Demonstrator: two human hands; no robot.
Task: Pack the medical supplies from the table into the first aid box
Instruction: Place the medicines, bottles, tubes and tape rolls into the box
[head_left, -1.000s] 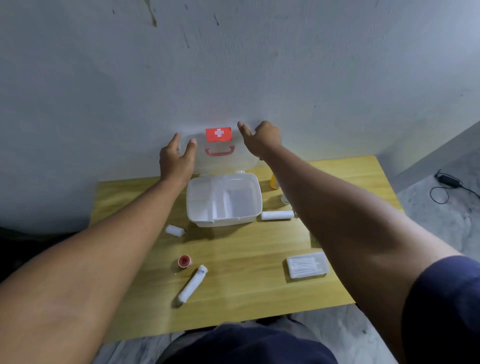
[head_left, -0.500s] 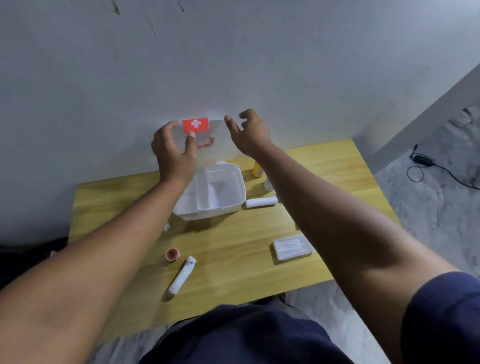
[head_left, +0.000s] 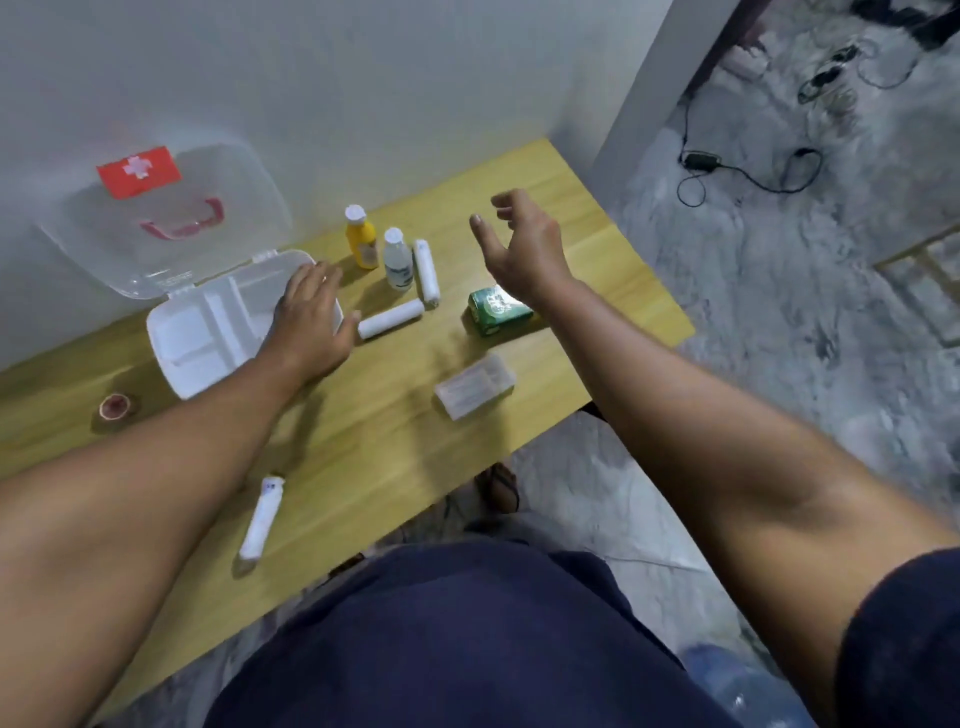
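Left hand (head_left: 310, 317) covers the right end of the white plastic first aid box (head_left: 208, 332); contents there unseen. Print on the clear flat plastic case (head_left: 475, 386) is blurred, unreadable. Green carton (head_left: 497, 310) partly hidden behind right wrist. Labels on yellow bottle (head_left: 361, 239) and clear bottle (head_left: 398, 260) too small to read.

Left hand (head_left: 309, 317) flat, palm down; right hand (head_left: 524, 244) raised, fingers (head_left: 480, 228) loosely curled.

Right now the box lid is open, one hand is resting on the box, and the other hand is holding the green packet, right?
Not quite. The right hand is empty, open above the green packet, which lies on the table. The head view shows it. The lid is open, and the left hand rests on the box.
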